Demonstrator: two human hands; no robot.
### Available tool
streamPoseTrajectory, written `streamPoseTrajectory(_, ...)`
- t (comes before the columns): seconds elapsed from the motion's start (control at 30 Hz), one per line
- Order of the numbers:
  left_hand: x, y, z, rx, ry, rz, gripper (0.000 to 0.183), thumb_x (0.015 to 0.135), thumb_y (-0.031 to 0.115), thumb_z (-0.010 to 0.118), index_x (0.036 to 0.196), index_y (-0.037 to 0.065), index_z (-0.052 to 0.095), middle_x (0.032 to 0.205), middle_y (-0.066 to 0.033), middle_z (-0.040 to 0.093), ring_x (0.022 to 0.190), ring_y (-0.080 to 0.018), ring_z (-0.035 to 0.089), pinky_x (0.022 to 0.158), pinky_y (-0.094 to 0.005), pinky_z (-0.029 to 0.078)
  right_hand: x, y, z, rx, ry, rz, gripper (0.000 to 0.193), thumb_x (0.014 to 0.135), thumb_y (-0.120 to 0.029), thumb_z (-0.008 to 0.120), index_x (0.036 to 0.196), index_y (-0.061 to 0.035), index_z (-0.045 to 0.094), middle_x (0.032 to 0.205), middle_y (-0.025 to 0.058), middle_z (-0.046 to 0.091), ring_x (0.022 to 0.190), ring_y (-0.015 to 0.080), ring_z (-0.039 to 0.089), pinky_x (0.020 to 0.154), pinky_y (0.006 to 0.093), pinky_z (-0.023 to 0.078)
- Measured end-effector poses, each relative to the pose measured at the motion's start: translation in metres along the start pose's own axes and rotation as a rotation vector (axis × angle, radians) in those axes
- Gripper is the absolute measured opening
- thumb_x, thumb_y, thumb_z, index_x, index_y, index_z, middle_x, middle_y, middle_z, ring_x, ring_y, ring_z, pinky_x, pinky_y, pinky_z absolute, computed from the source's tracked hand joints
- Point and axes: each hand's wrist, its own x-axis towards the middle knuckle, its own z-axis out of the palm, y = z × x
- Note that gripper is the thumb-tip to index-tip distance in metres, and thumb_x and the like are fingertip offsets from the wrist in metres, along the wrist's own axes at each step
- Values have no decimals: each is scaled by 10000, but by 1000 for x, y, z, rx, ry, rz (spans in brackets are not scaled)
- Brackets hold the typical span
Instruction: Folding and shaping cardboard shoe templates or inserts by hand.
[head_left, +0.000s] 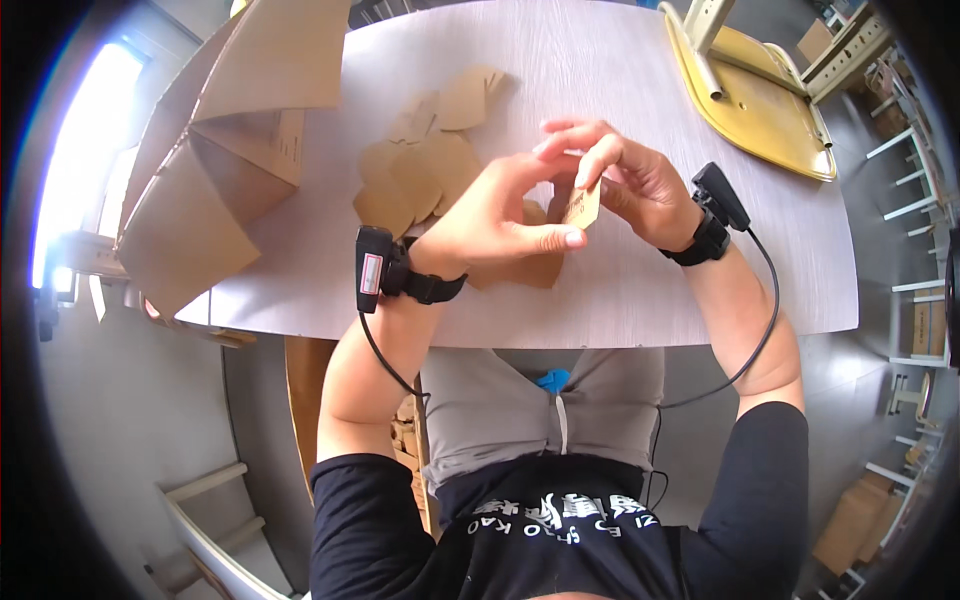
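Both hands meet over the table around a small brown kraft-paper piece (583,208) with dark print on it, tilted up on edge. My right hand (645,185) pinches its upper part between thumb and bent fingers. My left hand (505,210) is closed around its other side, with the thumb along the lower end; its fingertips are partly hidden behind the piece. Beneath and left of my hands lie several flat brown paper pieces (402,180) in an overlapping pile. More of them (465,103) spread toward the far side, and some (525,272) lie under my left hand.
A large open cardboard box (215,190) with its flaps out stands at the table's left. On the far right, a yellow chair (750,110) rests upside down on the pale wooden table (600,60). White racks (915,290) and cardboard (858,520) stand beyond the right side.
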Motion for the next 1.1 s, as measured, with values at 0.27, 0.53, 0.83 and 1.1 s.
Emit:
streamPoseTrajectory(0.27, -13, -3, -7, 362, 93, 78, 761, 752, 451, 887, 1261, -46, 617, 1054, -129, 671, 981, -222, 634, 910, -348, 496, 11, -9, 8, -429, 85, -276, 188, 877, -20, 739, 1008, -123, 652, 1258, 115, 673, 1249, 320, 582, 1013, 430, 494)
streamPoseTrajectory(0.53, -12, -1, -1, 566, 253, 116, 709, 716, 387, 878, 1251, -9, 634, 1070, -163, 699, 987, -311, 668, 884, -401, 525, 14, -10, 2, -822, 170, -428, 275, 749, -27, 802, 921, -119, 608, 1277, 126, 666, 1239, 366, 580, 1030, 464, 463)
streamPoseTrajectory(0.83, -7, -11, -3, 375, 225, 21, 608, 893, 325, 764, 1348, -36, 584, 1007, -117, 692, 866, -173, 676, 799, -314, 555, 12, 4, -17, -878, 139, -301, 225, 771, -152, 849, 848, -96, 645, 1231, 94, 704, 1258, 346, 570, 1036, 460, 469)
streamPoseTrajectory(1.1, -4, -9, 2, -189, 324, 72, 817, 952, 573, 660, 1483, -19, 472, 1134, -86, 654, 1051, -146, 604, 980, -304, 457, -7, 34, -11, -114, 396, 81, 146, 919, -52, 737, 1011, -73, 625, 1116, 96, 717, 1111, 186, 645, 985, 364, 513)
